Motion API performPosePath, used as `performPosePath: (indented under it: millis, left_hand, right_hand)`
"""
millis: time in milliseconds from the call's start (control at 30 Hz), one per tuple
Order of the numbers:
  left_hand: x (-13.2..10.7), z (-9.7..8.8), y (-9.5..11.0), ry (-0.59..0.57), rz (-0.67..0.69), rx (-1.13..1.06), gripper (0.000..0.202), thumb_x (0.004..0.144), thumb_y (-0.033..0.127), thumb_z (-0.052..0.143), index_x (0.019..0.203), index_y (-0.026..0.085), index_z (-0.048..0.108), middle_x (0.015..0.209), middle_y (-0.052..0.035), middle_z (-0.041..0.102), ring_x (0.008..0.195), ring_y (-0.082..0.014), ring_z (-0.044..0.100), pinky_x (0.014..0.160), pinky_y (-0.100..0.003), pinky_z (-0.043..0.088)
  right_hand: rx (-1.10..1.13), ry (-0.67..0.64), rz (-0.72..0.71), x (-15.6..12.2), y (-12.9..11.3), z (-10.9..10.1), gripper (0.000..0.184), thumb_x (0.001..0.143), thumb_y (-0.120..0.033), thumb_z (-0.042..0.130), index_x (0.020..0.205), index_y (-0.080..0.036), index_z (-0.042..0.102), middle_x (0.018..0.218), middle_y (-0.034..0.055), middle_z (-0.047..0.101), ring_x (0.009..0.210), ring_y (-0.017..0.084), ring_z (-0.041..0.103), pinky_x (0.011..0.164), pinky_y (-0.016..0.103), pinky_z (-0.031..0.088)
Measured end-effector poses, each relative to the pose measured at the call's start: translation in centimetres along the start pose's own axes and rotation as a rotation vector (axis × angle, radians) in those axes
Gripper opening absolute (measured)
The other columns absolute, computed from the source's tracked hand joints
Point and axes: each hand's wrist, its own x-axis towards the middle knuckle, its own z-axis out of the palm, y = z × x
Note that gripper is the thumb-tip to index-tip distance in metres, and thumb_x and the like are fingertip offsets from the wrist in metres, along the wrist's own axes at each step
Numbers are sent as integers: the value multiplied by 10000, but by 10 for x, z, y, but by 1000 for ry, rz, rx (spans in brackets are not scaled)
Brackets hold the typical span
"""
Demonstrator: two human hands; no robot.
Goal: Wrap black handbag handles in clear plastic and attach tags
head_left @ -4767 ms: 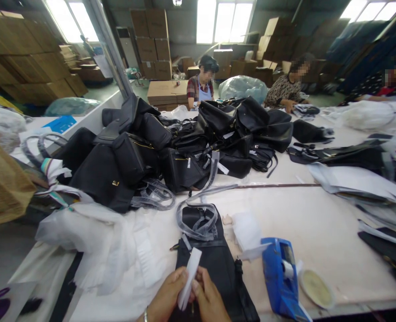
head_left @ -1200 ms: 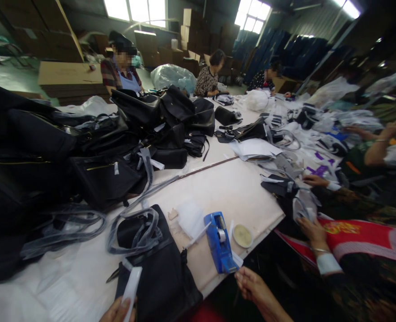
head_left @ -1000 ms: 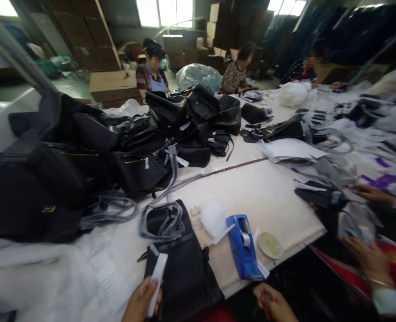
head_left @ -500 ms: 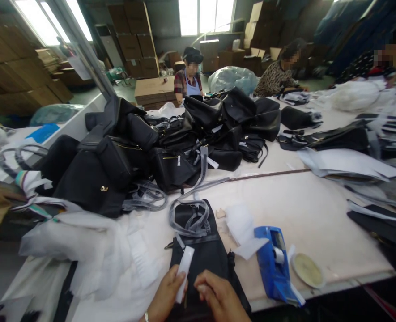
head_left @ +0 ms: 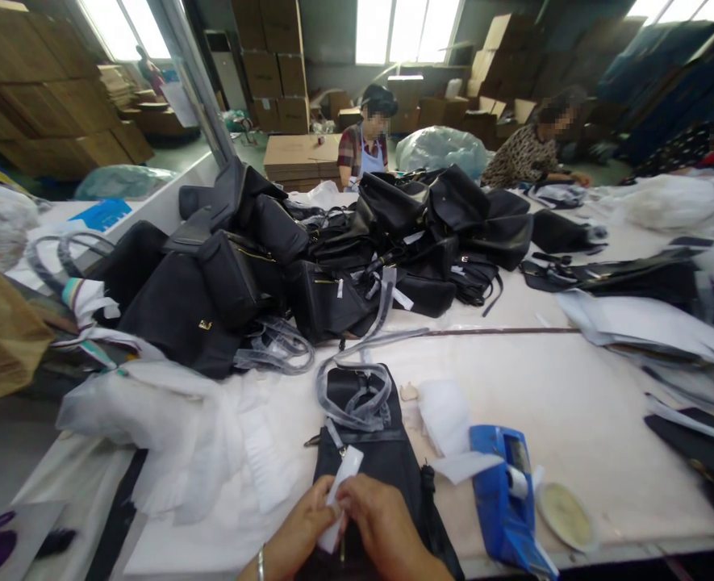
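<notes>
At the bottom edge my left hand (head_left: 299,532) and my right hand (head_left: 384,528) meet, both pinching a narrow white foam strip (head_left: 340,492). They hover over a black handbag (head_left: 372,460) lying flat on the table right in front of me. The bag's handles (head_left: 353,399) are wrapped in clear plastic. A blue tape dispenser (head_left: 505,500) stands just right of my right hand, with a loose white foam piece (head_left: 444,415) beside it.
A heap of black handbags (head_left: 308,250) fills the table's middle and left. White foam sheets (head_left: 181,428) lie at the left. A round tape roll (head_left: 565,516) sits by the dispenser. White papers (head_left: 640,319) and bags are at right. Other people sit at the far side.
My head swung right and back again. My right hand, off the table a second ago, has come back and now grips the white strip together with my left hand.
</notes>
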Motion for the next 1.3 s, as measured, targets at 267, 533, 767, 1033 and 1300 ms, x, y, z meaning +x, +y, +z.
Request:
performPosePath:
  millis: [267, 533, 767, 1033, 1300]
  left_hand:
    - [2, 0, -5, -7, 32, 77, 211, 832, 313, 559, 973, 174, 486, 664, 51, 524, 527, -79, 419, 512, -213, 296]
    - [1, 0, -1, -49, 6, 81, 212, 819, 317, 575, 953, 186, 477, 683, 51, 516, 566, -86, 423, 537, -208, 297]
    - [3, 1, 1, -8, -1, 85, 447, 765, 532, 633, 978, 173, 475, 644, 66, 484, 530, -74, 380, 496, -202, 256]
    - [15, 2, -19, 190, -26, -6, 485, 805, 675, 484, 880, 197, 474, 517, 84, 465, 399, -68, 375, 409, -196, 306]
    - [16, 2, -11, 221, -117, -223, 555, 721, 753, 514, 809, 206, 483, 408, 88, 449, 308, -56, 328, 332, -174, 304]
  right_hand:
    - [-45, -22, 57, 3, -1, -10, 176, 862, -145, 478, 871, -237, 628, 834, -4, 692, 760, 145, 639, 671, 198, 404]
    - [-214, -31, 87, 4, 6, -4, 435, 848, -145, 494, 1272, -228, 444, 904, 51, 702, 814, 207, 669, 661, 238, 408]
    - [-35, 37, 214, 9, 17, -2, 489, 810, -142, 523, 1268, -241, 385, 757, -34, 638, 707, 172, 639, 637, 231, 403]
    - [109, 113, 221, 14, 20, 8, 541, 862, -229, 520, 1368, -261, 330, 769, -33, 629, 706, 166, 624, 643, 236, 414]
    - [166, 62, 70, 28, 41, 20, 484, 887, -301, 542, 1332, -262, 356, 769, -38, 638, 677, 161, 629, 611, 222, 411]
